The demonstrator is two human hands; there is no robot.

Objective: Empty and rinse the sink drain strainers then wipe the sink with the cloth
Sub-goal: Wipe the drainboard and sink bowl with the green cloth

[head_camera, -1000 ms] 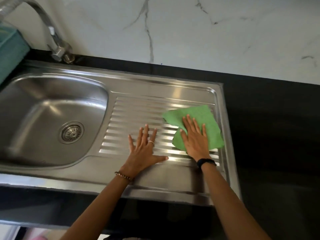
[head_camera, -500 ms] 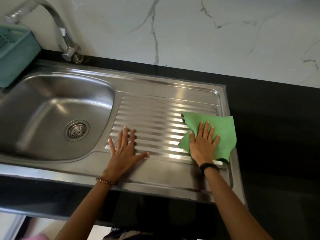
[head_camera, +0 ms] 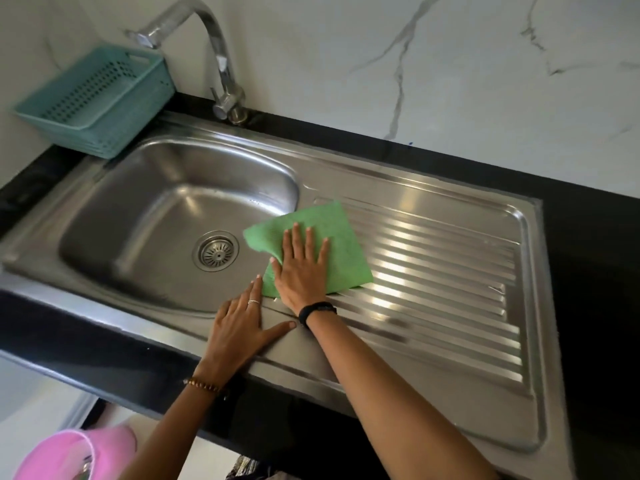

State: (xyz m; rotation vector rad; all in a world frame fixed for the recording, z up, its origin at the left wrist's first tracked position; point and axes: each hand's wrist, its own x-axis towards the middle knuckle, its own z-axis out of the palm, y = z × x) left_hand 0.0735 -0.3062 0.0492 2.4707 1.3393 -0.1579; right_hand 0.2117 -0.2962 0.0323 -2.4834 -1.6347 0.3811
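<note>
A green cloth [head_camera: 341, 237] lies flat on the left end of the ribbed drainboard [head_camera: 443, 271], its left corner hanging over the basin's edge. My right hand [head_camera: 302, 268] presses flat on the cloth, fingers spread. My left hand [head_camera: 240, 327] rests flat on the steel rim in front of the basin, fingers apart, holding nothing. The stainless sink basin [head_camera: 145, 216] lies to the left, with a round metal drain strainer [head_camera: 216, 251] seated in its drain hole.
A chrome tap [head_camera: 221, 71] stands behind the basin. A teal plastic basket [head_camera: 97, 98] sits at the back left corner. Black countertop [head_camera: 595, 271] surrounds the sink, with a marble wall behind. A pink container [head_camera: 69, 455] is below at the lower left.
My right hand has slid the cloth left along the drainboard, from its right end to the basin's edge. My left hand moved off the ribs to the front rim.
</note>
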